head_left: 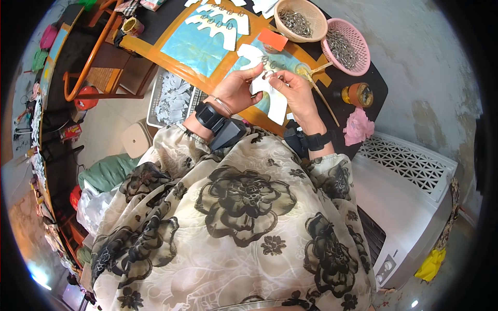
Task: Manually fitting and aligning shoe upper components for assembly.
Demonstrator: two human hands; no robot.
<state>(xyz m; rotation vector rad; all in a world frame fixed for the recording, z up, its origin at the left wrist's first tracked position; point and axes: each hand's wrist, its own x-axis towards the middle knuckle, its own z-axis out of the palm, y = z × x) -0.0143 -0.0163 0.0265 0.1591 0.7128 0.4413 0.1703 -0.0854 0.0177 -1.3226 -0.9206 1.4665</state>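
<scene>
My left hand point(236, 90) grips the left side of a white, wavy-edged cut-out piece point(278, 108) above the table. Its thumb lies along the upper part. Opposite it, my right hand point(298, 96) is closed at the piece's middle, thumb and forefinger pinched by a small metal ring point(267, 74). The fingertips partly cover that ring, and I cannot tell whether it is fixed to the piece. More metal rings sit along the piece's upper part. Farther back lie similar white cut-out pieces point(228, 37) with rows of rings on them.
A beige basket point(280, 30) and a pink basket point(364, 66) of metal rings stand at the far right. Nearby are an orange card point(272, 39), a thin stick point(327, 102), an amber jar point(358, 95) and crumpled pink material point(358, 126). A white crate point(154, 106) holds grey pieces at left.
</scene>
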